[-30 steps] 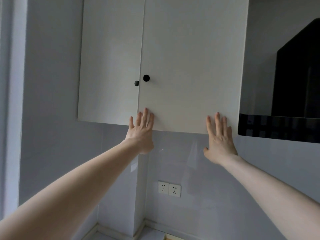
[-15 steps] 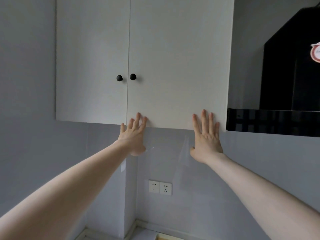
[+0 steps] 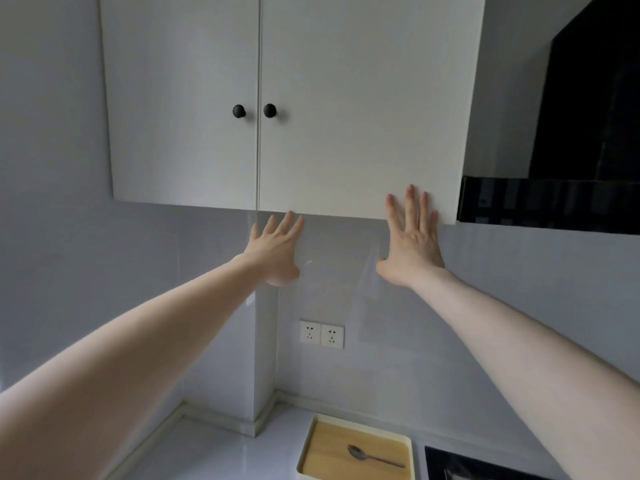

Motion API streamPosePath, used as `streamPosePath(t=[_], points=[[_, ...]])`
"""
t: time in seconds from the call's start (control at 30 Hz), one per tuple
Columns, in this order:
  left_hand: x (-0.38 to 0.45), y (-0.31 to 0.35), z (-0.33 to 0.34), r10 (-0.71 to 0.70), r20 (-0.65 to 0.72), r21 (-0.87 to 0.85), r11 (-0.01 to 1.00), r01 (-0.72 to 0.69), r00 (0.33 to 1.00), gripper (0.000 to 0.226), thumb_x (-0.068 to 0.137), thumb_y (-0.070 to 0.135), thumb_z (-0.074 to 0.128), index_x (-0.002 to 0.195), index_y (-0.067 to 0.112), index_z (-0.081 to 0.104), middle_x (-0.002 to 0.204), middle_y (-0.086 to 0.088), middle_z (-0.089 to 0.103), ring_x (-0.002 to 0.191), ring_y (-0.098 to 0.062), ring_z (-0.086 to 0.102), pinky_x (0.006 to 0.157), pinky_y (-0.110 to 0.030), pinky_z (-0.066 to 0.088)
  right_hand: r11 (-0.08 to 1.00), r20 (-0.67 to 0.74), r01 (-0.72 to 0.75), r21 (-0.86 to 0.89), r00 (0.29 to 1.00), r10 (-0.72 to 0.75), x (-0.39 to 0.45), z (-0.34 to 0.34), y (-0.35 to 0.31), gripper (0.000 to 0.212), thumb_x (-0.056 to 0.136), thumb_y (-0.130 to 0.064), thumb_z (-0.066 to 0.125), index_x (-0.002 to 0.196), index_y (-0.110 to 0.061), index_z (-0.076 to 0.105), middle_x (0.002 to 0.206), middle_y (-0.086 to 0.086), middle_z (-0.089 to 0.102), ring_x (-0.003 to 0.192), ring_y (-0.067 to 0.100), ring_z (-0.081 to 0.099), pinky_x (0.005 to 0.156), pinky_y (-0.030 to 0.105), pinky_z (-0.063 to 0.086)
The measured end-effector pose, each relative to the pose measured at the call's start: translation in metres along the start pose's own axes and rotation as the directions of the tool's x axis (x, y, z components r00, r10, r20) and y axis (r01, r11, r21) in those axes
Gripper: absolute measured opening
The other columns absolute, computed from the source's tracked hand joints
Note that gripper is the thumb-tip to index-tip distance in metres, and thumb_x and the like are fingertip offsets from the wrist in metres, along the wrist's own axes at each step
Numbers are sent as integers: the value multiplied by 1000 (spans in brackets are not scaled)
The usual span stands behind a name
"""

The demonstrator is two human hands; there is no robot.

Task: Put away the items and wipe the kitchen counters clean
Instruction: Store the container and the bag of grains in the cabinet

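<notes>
Both hands are raised with fingers straight and spread, holding nothing. The right hand (image 3: 412, 240) lies flat against the lower right corner of the right cabinet door (image 3: 363, 116), its fingertips overlapping the door's bottom edge. The left hand (image 3: 275, 251) reaches up just below the same door near the seam between the two doors; its fingertips come level with the bottom edge, though whether they touch it cannot be told. The left cabinet door (image 3: 180, 109) and the right one are closed, and each carries a round black knob: the left knob (image 3: 239, 111) and the right knob (image 3: 269, 110) sit side by side at the seam.

To the right of the white wall cabinet hangs a black range hood (image 3: 554, 206). On the grey wall below the hands sits a white double socket (image 3: 321, 333). Down on the pale counter (image 3: 221, 452), near the wall corner, lies a wooden-bottomed tray (image 3: 410, 455) with a cream rim, and a metal spoon (image 3: 372, 456) rests inside it. The corner of a black cooktop (image 3: 460, 467) shows just right of the tray.
</notes>
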State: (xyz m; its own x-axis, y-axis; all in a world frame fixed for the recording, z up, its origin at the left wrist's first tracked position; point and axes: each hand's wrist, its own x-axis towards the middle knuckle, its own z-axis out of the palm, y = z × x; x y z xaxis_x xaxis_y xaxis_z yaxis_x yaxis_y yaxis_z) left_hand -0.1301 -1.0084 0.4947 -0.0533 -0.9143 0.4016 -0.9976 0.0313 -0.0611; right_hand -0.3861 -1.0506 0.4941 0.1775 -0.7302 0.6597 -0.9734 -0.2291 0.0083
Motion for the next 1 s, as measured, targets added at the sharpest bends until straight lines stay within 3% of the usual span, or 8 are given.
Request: streamPosePath(t=[0.13,0.23,0.33,0.43,0.67,0.83,1.0], points=[[-56,15,30,102,-21,-97,990,-103,995,101,89,37,64,163,30,-6,170,4,-12,158,-27,-6,128,-50,3,959,-53,24,283,999,-10,-54,15,-12,97,86,-24,65,163,-24,5,169,2,-17,156,24,-8,127,43,0],[-122,25,62,177,-31,-199,963,-180,984,95,91,42,62,163,31,2,171,7,-8,158,-22,-5,128,-47,4,847,-62,59,528,998,-31,-122,33,-20,86,89,-22,67,161,-30,20,170,-7,5,156,13,9,124,31,14],[-191,26,101,174,9,-325,932,-161,985,87,92,44,61,162,36,9,170,13,-3,158,-15,-4,129,-41,8,705,26,30,709,997,-69,-194,48,-29,76,92,-20,68,158,-31,31,164,-15,26,150,-1,20,119,21,21],[-260,24,139,86,91,-448,893,-37,992,77,96,42,60,160,39,18,169,20,1,157,-8,-2,129,-35,11,588,204,-122,800,976,-74,-269,75,-32,66,92,-18,70,151,-33,43,153,-23,42,142,-8,33,119,25,30],[-390,28,207,-114,328,-544,788,286,938,65,97,43,61,154,48,30,164,31,8,154,0,7,127,-31,17,500,584,-508,702,812,5,-414,135,-21,58,92,-19,72,139,-45,50,142,-35,47,135,-11,41,118,37,37],[-437,32,236,-193,423,-544,727,418,886,58,94,42,65,146,48,41,157,37,20,147,1,29,116,-29,36,474,731,-646,598,682,7,-466,149,-23,55,93,-19,71,136,-47,50,142,-28,49,129,-9,45,115,32,39],[-440,57,257,-148,488,-544,719,433,860,59,95,44,61,148,48,38,159,35,20,148,0,26,120,-26,30,454,798,-712,536,602,3,-492,157,-25,56,93,-20,71,134,-51,48,141,-33,46,131,-5,46,109,25,40]])
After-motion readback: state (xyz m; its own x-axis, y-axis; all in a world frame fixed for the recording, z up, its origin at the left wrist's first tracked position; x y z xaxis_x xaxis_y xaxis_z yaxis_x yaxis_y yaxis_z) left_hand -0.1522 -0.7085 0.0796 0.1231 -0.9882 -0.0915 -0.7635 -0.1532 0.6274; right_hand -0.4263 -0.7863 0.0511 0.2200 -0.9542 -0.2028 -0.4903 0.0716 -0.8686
